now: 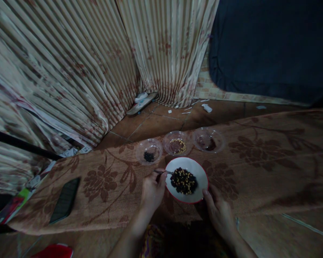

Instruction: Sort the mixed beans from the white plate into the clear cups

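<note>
A white plate [199,170] with a red rim bears a mixed heap of black and yellow beans [183,181]. My left hand [153,190] is closed around slim metal tweezers [164,172], whose tip reaches over the plate's left side to the edge of the heap. At the lower right rim, my right hand [218,209] grips the plate, thumb on top and fingers underneath. Just beyond the plate stand three clear plastic bowls in a row. The left bowl [140,150] holds black beans, the middle bowl [168,138] yellow ones, and the right bowl [199,138] small dark reddish ones.
A brown flower-patterned cloth [258,179] covers the long table. On its left part lies a dark phone [65,200]. Striped curtains [164,46] hang behind, with paper scraps [206,107] on the tiled floor. A dark blue cover [266,46] fills the upper right.
</note>
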The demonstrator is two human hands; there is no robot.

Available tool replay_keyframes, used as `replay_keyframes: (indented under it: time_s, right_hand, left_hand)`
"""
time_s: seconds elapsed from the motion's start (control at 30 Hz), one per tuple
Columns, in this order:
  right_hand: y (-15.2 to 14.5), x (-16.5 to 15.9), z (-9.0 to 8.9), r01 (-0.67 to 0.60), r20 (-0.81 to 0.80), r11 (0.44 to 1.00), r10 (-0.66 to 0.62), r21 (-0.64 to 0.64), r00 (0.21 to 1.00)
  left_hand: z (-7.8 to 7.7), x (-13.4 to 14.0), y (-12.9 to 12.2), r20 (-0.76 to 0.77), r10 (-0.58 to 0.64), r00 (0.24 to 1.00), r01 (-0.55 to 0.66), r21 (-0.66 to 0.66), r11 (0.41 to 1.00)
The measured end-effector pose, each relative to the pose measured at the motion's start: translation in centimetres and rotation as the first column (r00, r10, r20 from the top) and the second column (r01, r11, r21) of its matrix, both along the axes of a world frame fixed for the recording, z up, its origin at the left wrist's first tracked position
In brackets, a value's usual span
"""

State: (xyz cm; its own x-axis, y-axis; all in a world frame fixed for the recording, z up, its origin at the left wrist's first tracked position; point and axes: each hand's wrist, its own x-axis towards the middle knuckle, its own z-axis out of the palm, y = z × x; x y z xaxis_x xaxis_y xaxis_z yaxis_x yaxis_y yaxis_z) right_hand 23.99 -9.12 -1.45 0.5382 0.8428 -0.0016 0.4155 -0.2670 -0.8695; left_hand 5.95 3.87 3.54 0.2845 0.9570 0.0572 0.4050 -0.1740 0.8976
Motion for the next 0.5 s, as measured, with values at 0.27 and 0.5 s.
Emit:
replay_keyframes:
  time_s: [0.27, 0.5]
  right_hand:
    - [0.00, 0.02, 0.13, 0.012, -0.001, 1.000, -0.012, 0.001, 1.000]
    - [-0.02, 0.03, -0.23, 0.010, -0.014, 1.000, -0.010, 0.004, 1.000]
  left_hand:
    - [0.05, 0.09, -0.16, 0.010, 0.037, 0.999, -0.037, 0.011, 0.999]
    - [0.12, 0.09, -0.22, 0.096, 0.086, 0.992, -0.081, -0.053, 0.995]
